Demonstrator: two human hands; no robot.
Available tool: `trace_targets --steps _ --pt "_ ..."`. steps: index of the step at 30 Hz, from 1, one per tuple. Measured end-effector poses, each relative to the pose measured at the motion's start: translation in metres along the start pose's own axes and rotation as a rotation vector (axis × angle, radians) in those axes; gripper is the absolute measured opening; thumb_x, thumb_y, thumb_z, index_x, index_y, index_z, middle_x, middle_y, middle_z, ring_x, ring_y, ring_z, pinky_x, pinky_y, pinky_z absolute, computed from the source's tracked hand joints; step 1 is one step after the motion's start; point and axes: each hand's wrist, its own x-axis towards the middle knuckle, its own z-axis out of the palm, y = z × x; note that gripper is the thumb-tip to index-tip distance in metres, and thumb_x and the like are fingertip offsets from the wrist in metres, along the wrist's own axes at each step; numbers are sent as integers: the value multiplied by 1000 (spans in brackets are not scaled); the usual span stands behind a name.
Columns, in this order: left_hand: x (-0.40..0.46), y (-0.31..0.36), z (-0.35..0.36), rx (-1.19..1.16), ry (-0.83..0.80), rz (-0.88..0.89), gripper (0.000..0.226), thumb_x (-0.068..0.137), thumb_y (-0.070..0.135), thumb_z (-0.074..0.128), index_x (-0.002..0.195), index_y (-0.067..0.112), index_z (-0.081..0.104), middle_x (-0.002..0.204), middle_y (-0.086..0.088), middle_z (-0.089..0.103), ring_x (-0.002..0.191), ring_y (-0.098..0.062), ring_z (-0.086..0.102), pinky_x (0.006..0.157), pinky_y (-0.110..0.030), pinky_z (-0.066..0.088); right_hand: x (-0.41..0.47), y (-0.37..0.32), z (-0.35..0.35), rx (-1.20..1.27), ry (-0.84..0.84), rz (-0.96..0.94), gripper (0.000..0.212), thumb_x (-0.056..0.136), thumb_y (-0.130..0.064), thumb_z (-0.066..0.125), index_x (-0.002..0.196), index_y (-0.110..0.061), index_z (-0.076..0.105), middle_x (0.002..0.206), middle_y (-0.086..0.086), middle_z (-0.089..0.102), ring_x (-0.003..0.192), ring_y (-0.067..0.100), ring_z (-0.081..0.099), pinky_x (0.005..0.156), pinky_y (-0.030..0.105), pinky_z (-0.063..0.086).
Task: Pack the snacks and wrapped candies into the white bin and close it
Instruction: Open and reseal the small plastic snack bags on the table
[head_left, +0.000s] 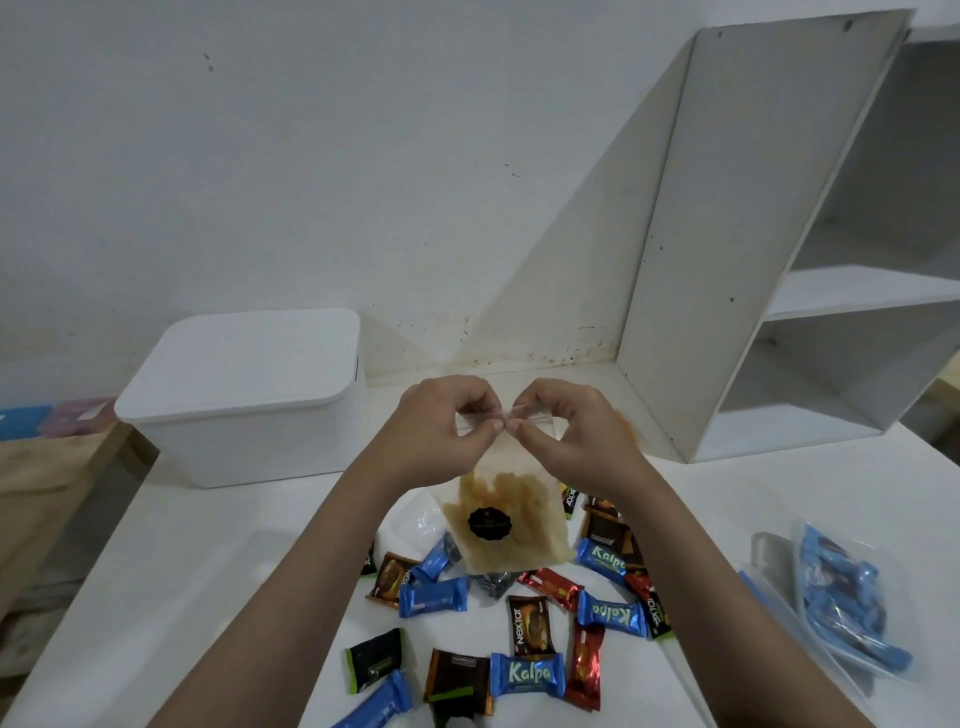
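Holding one clear snack bag (501, 525) up above the table (208, 545), both hands pinch its top edge: the left hand (447, 426) and the right hand (571, 431) each have thumb and forefinger closed on the transparent strip, the remaining fingers curled, and the two pinches meet at the middle of the strip. Contents of the bag are pale yellow stick-shaped pieces; one round black label sits on its front. One white bin (244, 400) stands at the left rear of the table, well apart from the hands, with its lid (244, 358) on. Loose wrapped candies lie scattered on the table beneath and in front of the bag. Counted where legible: three blue Kalpa wrappers (527, 674), three further blue wrappers with no readable name (434, 597), two brown Nextar wrappers (530, 623), two red wrappers (584, 667), one black-and-green wrapper (375, 660), one dark brown wrapper (457, 680). More wrappers lie partly hidden behind the bag and the right forearm; their number cannot be told. One further clear bag of blue-wrapped pieces (841, 597) lies at the right edge of the table. One white shelf unit (779, 234) stands at the right rear against the wall.
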Motion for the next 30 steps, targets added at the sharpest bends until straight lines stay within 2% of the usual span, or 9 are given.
trace_targets --steps 4,7,10,14,18,21,23,26,30 --pt "0 -1 4 -76 21 34 7 78 25 61 72 26 62 71 9 64 74 -5 60 74 -25 50 -2 2 -3 32 -24 -1 6 85 -20 68 80 -18 66 77 -14 66 82 -4 62 73 8 42" --pt "1 -3 2 -104 29 57 10 83 14 66 74 18 64 72 8 64 74 -4 59 73 -20 48 -2 6 -5 175 -5 56 5 83 -21 72 81 -18 70 79 -9 70 82 4 66 80 24 51" --pt "2 -3 -1 -125 35 69 10 84 12 66 75 16 65 73 6 64 75 -5 59 75 -19 48 -2 6 -6 371 50 104 9 82 -14 74 75 -13 68 70 -8 67 65 5 61 65 21 47" --pt "4 -3 0 -127 20 72 6 80 21 63 74 18 64 72 7 64 74 -4 59 74 -19 48 -2 10 -5 408 31 80 13 83 -14 70 76 -5 64 71 0 63 67 10 57 67 27 45" --pt "6 -4 1 -117 5 77 7 82 15 65 76 16 65 73 8 64 75 -5 59 74 -20 49 -3 12 0 417 73 51 15 83 -17 66 79 -2 64 78 16 65 73 18 59 70 28 47" --pt "5 -5 1 -111 9 72 10 82 15 66 74 20 64 72 10 63 75 -4 59 73 -16 48 -4 16 -1 427 62 60 9 84 -10 69 76 -8 65 72 3 65 69 11 60 67 21 46" --pt "4 -6 1 -107 16 58 12 83 14 66 74 21 63 72 10 64 75 -3 60 74 -18 48 -5 19 -1 457 59 90 9 82 -10 72 75 -9 67 71 -4 66 67 10 61 67 22 47" --pt "1 -8 1 -87 15 20 8 83 15 66 76 19 65 75 8 66 78 -5 61 79 -27 51 -5 20 1 534 67 136 16 77 -16 76 68 -7 65 66 1 63 65 16 58 65 29 46" --pt "-2 -10 0 -58 31 -9 5 81 23 65 76 24 65 78 9 67 82 -5 62 84 -34 52 0 18 6 587 92 192 22 74 -6 77 63 5 61 57 1 59 59 15 54 60 24 45"
